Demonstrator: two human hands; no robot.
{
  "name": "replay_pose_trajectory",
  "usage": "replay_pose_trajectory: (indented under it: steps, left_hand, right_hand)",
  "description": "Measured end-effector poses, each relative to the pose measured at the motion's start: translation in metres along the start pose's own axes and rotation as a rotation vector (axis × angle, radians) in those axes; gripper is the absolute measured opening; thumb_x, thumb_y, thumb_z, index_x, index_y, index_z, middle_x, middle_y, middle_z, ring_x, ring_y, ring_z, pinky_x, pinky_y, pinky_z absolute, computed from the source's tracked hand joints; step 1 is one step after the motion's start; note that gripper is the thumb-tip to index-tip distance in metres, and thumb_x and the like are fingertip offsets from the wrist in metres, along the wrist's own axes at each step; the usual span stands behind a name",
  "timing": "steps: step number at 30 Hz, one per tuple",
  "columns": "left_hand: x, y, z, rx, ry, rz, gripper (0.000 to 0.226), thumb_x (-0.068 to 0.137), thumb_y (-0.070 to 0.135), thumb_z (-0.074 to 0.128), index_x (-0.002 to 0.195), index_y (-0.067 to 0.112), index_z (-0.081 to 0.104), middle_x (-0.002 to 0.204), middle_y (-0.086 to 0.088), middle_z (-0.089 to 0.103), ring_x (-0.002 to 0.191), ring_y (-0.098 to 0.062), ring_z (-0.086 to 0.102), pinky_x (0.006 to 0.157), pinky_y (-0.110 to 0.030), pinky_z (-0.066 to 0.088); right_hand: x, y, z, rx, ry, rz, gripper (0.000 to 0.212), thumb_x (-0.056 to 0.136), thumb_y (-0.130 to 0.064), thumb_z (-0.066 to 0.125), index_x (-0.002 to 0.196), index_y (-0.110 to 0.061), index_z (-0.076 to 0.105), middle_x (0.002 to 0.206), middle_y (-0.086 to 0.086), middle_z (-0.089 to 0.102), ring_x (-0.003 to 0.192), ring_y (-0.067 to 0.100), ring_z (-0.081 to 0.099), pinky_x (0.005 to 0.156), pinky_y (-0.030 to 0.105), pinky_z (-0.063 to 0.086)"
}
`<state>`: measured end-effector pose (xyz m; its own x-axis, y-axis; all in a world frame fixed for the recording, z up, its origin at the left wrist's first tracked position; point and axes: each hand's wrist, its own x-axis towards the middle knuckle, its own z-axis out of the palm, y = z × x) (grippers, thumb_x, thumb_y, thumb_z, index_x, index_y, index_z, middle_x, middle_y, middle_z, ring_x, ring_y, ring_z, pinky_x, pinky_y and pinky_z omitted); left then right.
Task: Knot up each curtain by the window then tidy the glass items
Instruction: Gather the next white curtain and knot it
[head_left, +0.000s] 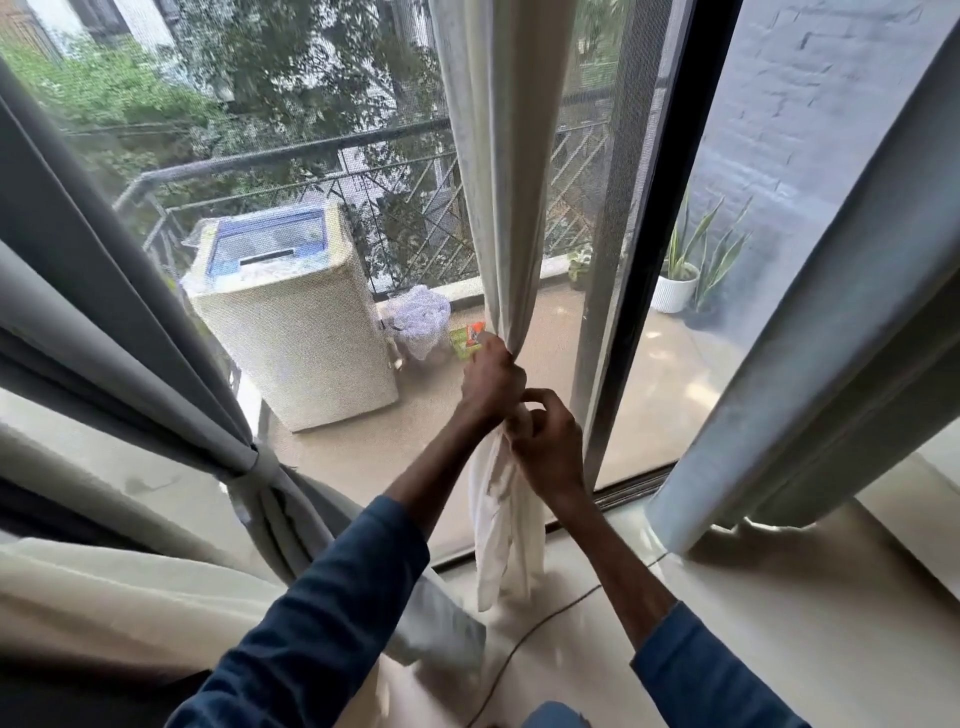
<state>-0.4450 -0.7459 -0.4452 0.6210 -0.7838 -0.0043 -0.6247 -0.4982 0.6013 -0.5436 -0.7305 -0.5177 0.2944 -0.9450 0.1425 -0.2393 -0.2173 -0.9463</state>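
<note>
- Clamped round the white curtain (498, 156) are both hands, and the curtain is seen hanging in the middle of the window, in front of the mesh screen and beside the black window frame (654, 260).
- By the left hand (491, 382) the gathered cloth is gripped from the side, with the fingers curled fully round it; this hand is placed the higher of the two.
- Just below it, and touching it, the right hand (545, 441) is set, with the cloth pinched between the bent thumb and the fingers.
- Whether a knot has been formed between the hands cannot be told, since the cloth there is hidden by them.
- Under the hands the loose tail of the white curtain is let down to the floor, where its end is crumpled.
- On the left a grey curtain (130, 312) is drawn in tight at one low point, and it spreads out again below.
- On the right a second grey curtain (831, 338) is left loose, its hem resting on the floor.
- A thin cable (545, 618) is laid across the floor near the tail of the white curtain.
- Beyond the glass, on the balcony, a washing machine (291, 322) is placed before the railing (311, 150), and a potted plant (680, 280) is set by the brick wall.
- Both forearms are covered to the middle by blue sleeves (322, 613).
</note>
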Motion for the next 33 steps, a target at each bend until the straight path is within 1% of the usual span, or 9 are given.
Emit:
replay_pose_trajectory:
  steps: [5,9,17,21,23,27,30,32,33]
  left_hand:
    - [0.004,-0.006,-0.002,-0.083,0.004,0.010,0.036,0.086,-0.003,0.045,0.121,-0.006,0.045,0.108,-0.022,0.063,0.101,-0.040,0.060,0.068,-0.034,0.036]
    - [0.006,-0.010,0.000,-0.054,-0.034,0.064,0.031,0.085,0.004,0.052,0.116,0.000,0.049,0.100,-0.010,0.060,0.091,-0.035,0.060,0.064,-0.035,0.039]
    - [0.010,-0.030,-0.006,0.071,-0.114,0.191,0.021,0.087,0.012,0.052,0.107,0.008,0.057,0.097,-0.005,0.057,0.086,-0.025,0.055,0.064,-0.032,0.039]
    - [0.009,-0.040,-0.009,-0.054,-0.150,0.324,0.023,0.087,-0.002,0.049,0.102,0.003,0.066,0.098,-0.011,0.066,0.090,-0.029,0.062,0.068,-0.032,0.045]
    - [0.009,-0.050,-0.008,-0.177,-0.196,0.351,0.026,0.090,-0.001,0.049,0.104,0.006,0.070,0.103,-0.009,0.070,0.096,-0.026,0.065,0.081,-0.038,0.054]
    - [-0.001,-0.060,-0.010,-0.403,-0.277,0.365,0.032,0.095,0.020,0.045,0.105,0.002,0.070,0.106,-0.011,0.072,0.104,-0.027,0.067,0.094,-0.051,0.053]
    - [-0.012,-0.057,-0.012,-0.514,-0.379,0.401,0.042,0.097,0.032,0.048,0.105,-0.003,0.068,0.105,-0.012,0.073,0.103,-0.028,0.069,0.090,-0.053,0.055]
    - [-0.017,-0.055,-0.013,-0.544,-0.446,0.396,0.038,0.097,0.030,0.050,0.108,-0.002,0.067,0.102,-0.002,0.074,0.100,-0.017,0.069,0.089,-0.041,0.057]
    - [-0.020,-0.055,-0.014,-0.533,-0.457,0.399,0.033,0.097,0.027,0.052,0.108,0.001,0.068,0.099,0.006,0.075,0.097,-0.008,0.069,0.088,-0.031,0.056]
  right_hand:
    - [0.002,-0.005,-0.015,0.303,-0.159,0.119,0.025,0.089,-0.039,0.071,0.108,-0.023,0.064,0.064,-0.004,0.065,0.051,0.013,0.056,0.055,0.032,0.045]
    - [0.005,-0.001,-0.019,0.043,-0.109,-0.088,0.040,0.074,-0.051,0.077,0.104,-0.029,0.063,0.079,-0.007,0.074,0.067,0.013,0.069,0.062,0.034,0.054]
    - [0.018,0.011,-0.045,-0.239,-0.069,-0.235,0.026,0.087,-0.052,0.066,0.104,-0.036,0.077,0.094,-0.006,0.076,0.088,0.014,0.071,0.073,0.037,0.057]
    - [0.031,0.011,-0.059,-0.237,-0.128,-0.252,0.015,0.089,-0.028,0.074,0.095,-0.016,0.080,0.095,0.005,0.073,0.092,0.021,0.068,0.078,0.034,0.053]
    - [0.037,0.011,-0.069,-0.203,-0.186,-0.196,0.015,0.092,-0.025,0.071,0.094,-0.013,0.080,0.088,0.003,0.074,0.085,0.017,0.068,0.074,0.033,0.050]
    - [0.043,0.033,-0.078,-0.120,-0.334,-0.080,0.037,0.094,-0.040,0.065,0.081,-0.006,0.076,0.064,0.001,0.062,0.067,0.005,0.051,0.061,0.029,0.037]
    - [0.049,0.060,-0.073,-0.028,-0.360,-0.069,0.075,0.087,-0.066,0.062,0.087,0.009,0.068,0.084,0.030,0.071,0.073,0.009,0.048,0.066,0.029,0.035]
    - [0.051,0.067,-0.071,-0.025,-0.349,-0.060,0.079,0.083,-0.068,0.066,0.090,0.011,0.067,0.095,0.029,0.069,0.076,0.008,0.049,0.066,0.031,0.038]
    - [0.050,0.062,-0.072,-0.021,-0.330,-0.058,0.068,0.083,-0.061,0.071,0.091,0.006,0.072,0.095,0.021,0.073,0.075,0.007,0.054,0.065,0.033,0.043]
